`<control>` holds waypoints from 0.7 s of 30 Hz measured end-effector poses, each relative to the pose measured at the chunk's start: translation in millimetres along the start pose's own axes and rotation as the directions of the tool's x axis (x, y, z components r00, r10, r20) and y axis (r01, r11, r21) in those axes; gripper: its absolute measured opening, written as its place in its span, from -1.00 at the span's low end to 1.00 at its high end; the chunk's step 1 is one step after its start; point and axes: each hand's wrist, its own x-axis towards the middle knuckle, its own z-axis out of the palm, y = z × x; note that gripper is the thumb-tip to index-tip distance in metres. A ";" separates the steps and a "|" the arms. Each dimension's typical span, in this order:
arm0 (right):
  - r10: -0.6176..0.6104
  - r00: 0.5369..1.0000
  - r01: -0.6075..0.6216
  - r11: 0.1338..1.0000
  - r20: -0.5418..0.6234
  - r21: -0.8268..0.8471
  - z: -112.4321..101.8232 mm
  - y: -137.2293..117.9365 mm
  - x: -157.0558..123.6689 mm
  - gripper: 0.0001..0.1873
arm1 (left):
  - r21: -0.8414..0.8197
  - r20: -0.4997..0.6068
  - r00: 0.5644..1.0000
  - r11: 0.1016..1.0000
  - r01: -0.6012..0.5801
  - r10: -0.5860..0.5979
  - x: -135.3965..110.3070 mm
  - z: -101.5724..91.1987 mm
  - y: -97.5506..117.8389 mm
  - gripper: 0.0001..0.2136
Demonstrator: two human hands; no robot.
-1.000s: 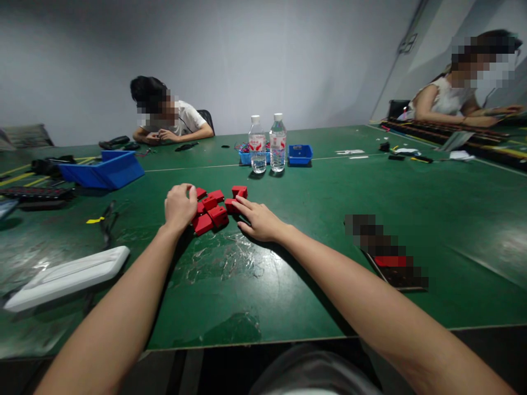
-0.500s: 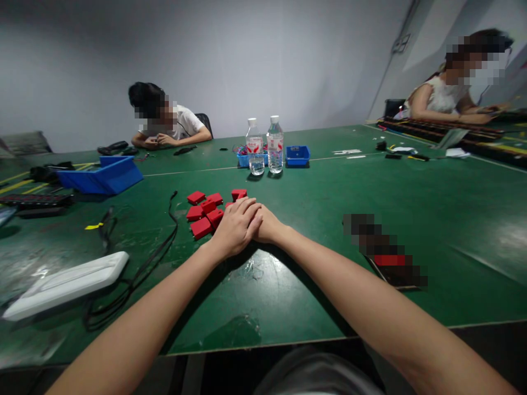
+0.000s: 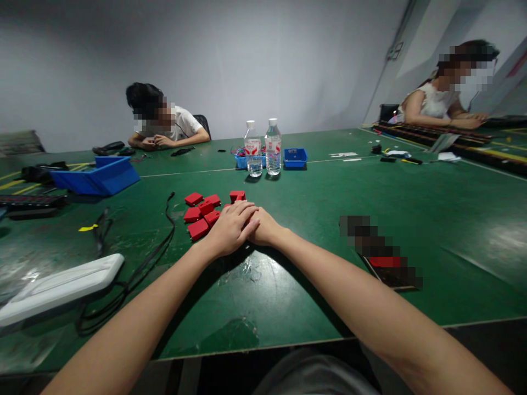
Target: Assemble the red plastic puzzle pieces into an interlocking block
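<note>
The green table (image 3: pixel 329 192) carries all items. A blue bin (image 3: pixel 99 176) sits at its far left, two water bottles (image 3: pixel 263 147) at its far centre. Red blocks (image 3: pixel 203 211) lie loose in a cluster mid-table, unsorted. The left hand (image 3: pixel 230 230) lies flat, fingers extended, over the right hand (image 3: pixel 265 227), both touching the cluster's right edge. Neither visibly grips a block; the right hand's grip cannot be determined.

Blocks (image 3: pixel 201 211) lie on table (image 3: pixel 313 219), bottles (image 3: pixel 263 147) behind.
</note>
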 end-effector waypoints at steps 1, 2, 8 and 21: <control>0.004 1.000 -0.004 1.000 0.003 -0.005 -0.2 -0.3 -0.1 -0.63 | -0.005 0.000 1.000 1.000 -0.001 0.001 -0.1 0.3 -0.3 -0.60; 0.008 1.000 -0.008 1.000 0.002 -0.011 -0.5 -0.6 -0.2 -0.62 | -0.009 0.000 1.000 1.000 -0.001 0.001 -0.2 0.5 -0.7 -0.60; 0.074 0.997 -0.070 0.993 0.032 -0.093 -4.2 -5.6 -0.5 -0.58 | -0.043 -0.033 0.999 0.999 0.016 -0.017 -0.5 4.1 0.4 -0.60; 0.380 0.910 -0.411 0.880 -0.164 -0.239 -35.5 -9.8 -1.4 -0.61 | -0.005 -0.151 0.956 0.967 0.254 -0.252 -1.1 15.1 -5.4 -0.49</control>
